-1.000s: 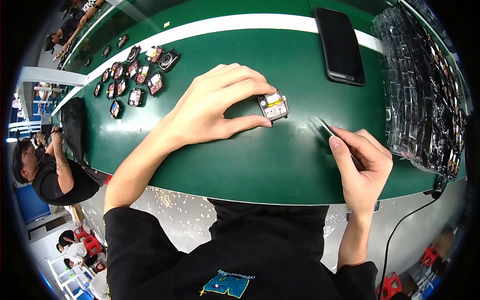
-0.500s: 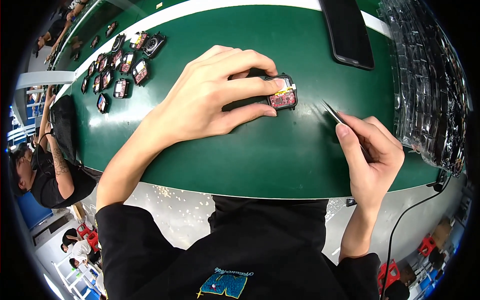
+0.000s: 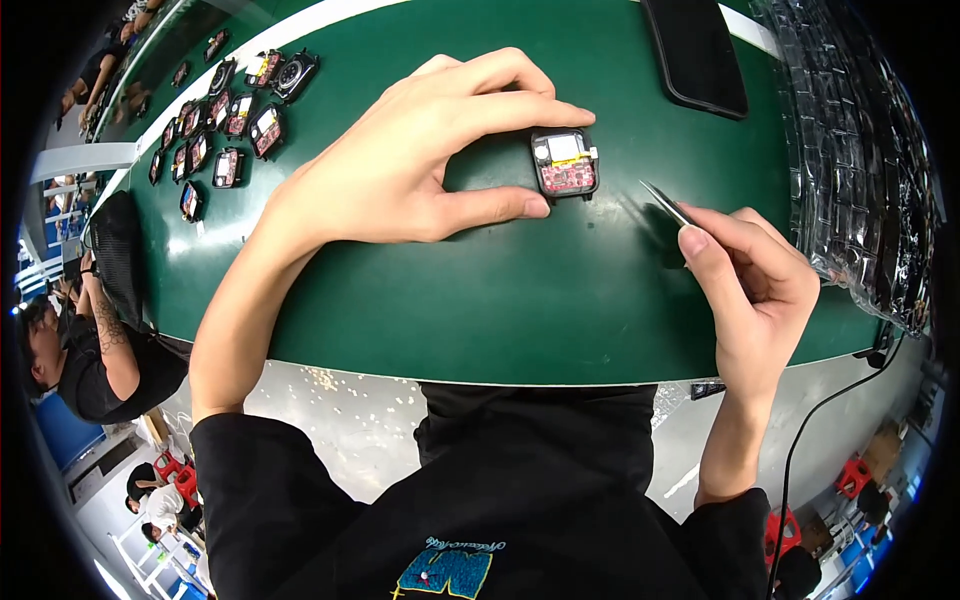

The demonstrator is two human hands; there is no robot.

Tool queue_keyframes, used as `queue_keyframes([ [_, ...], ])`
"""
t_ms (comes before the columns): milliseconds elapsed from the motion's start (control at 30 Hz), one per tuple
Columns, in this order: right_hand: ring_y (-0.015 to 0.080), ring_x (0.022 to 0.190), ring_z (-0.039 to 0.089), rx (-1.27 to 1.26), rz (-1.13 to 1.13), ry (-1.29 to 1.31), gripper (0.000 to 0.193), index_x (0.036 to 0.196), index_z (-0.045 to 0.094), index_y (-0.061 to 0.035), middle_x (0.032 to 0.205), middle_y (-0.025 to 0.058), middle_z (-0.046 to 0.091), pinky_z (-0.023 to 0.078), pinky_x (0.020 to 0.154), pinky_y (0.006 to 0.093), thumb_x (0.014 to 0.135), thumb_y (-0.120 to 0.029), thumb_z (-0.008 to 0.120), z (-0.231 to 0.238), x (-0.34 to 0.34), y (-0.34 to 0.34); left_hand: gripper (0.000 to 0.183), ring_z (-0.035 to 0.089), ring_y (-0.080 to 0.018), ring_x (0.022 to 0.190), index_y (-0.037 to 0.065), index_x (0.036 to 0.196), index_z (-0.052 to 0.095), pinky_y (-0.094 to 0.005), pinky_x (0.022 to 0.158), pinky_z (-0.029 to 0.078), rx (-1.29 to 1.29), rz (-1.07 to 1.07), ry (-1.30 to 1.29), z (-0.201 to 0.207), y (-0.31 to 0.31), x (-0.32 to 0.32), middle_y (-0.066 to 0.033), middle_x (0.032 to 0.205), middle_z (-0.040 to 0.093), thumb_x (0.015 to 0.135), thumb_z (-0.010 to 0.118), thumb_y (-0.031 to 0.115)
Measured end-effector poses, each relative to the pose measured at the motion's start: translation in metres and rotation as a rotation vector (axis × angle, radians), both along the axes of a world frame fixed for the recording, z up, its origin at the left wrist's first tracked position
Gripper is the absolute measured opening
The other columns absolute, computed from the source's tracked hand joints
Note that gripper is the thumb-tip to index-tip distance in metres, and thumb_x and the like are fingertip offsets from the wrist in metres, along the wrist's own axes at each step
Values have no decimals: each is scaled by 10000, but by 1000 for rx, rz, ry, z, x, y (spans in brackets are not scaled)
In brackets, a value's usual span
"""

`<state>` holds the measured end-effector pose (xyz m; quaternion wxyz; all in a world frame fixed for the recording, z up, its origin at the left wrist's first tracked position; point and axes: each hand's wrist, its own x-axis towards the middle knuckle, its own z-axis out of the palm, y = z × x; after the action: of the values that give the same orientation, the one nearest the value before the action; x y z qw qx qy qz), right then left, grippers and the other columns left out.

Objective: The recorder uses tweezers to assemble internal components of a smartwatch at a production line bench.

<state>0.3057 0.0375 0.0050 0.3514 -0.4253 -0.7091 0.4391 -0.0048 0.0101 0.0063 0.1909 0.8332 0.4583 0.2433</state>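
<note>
An opened smartwatch body [image 3: 566, 178] lies on the green table, its red circuit board, white battery and yellow tape facing up. My left hand [image 3: 430, 150] arches around it with fingers apart. The index fingertip is just beyond the watch's far edge and the thumb tip is by its near left corner; neither grips it. To the right, my right hand [image 3: 755, 285] pinches metal tweezers [image 3: 664, 204] between thumb and index finger. Their tips point toward the watch, a short way from it.
Several similar open watch bodies [image 3: 237, 115] are grouped at the far left. A black phone [image 3: 697, 55] lies at the far right, beside stacked clear plastic trays [image 3: 850, 150]. A co-worker [image 3: 90, 350] sits at the left edge. A black cable [image 3: 800, 440] hangs at right.
My left hand has let go of the watch; its index finger has lifted off the battery and moved away to the far side. The tweezers stay in my right hand, near the watch.
</note>
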Motion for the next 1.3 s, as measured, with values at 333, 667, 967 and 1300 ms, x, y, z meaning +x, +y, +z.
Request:
queue_keyframes([
  [333,2,718,526,-125,133,44,183,1157,836,49,835,-25,651,354,617,185,979,36,798,12,-11,18,539,661,-252,1074,111,1322,778,-383,968,487,37,69,-62,-7,-5,5,-64,1143,720,811,934,184],
  [667,32,661,561,99,293,-130,142,1085,830,73,776,12,656,371,585,201,961,86,761,2,-19,20,523,690,-247,976,37,1253,803,-359,901,489,-12,6,-155,-7,-12,6,-82,1078,753,765,954,151],
  [967,20,635,537,154,295,-140,144,1084,835,58,767,2,646,345,558,202,955,73,773,-1,-29,20,572,685,-242,957,6,1280,802,-349,849,528,-55,-32,-147,-4,-5,2,-109,1050,741,750,964,148],
  [1300,11,622,497,201,265,-145,159,1094,842,48,763,-7,646,315,550,205,952,73,777,-2,-30,19,561,671,-217,896,17,1301,797,-328,772,514,-45,-41,-148,-1,-5,3,-102,1032,735,766,939,105],
])
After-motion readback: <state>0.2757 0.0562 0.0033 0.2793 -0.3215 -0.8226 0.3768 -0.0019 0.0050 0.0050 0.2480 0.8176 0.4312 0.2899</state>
